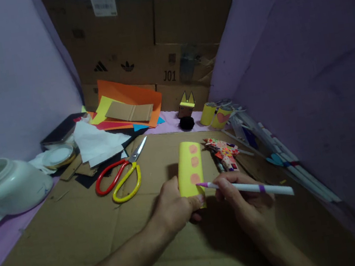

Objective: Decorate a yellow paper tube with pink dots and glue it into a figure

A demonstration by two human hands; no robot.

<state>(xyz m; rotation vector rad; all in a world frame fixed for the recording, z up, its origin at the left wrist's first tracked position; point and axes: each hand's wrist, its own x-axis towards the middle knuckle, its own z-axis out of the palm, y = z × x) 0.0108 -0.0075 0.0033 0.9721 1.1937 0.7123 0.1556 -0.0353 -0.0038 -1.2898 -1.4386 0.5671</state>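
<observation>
Lower centre of frame: left hand (pixel 174 206) clasping the base of one yellow roll (pixel 186 172), best held firm without crushing; right hand (pixel 250 200) pinching one white marker (pixel 276 189), purple tip by the lowest dot, probably best guided lightly. Count, left to right: white pot (pixel 25 184), far left, one; scissors (pixel 125 177), left of centre, one pair; pink dots (pixel 194 161), on the roll, three; small yellow tubes (pixel 208 113), right of centre, two.
</observation>
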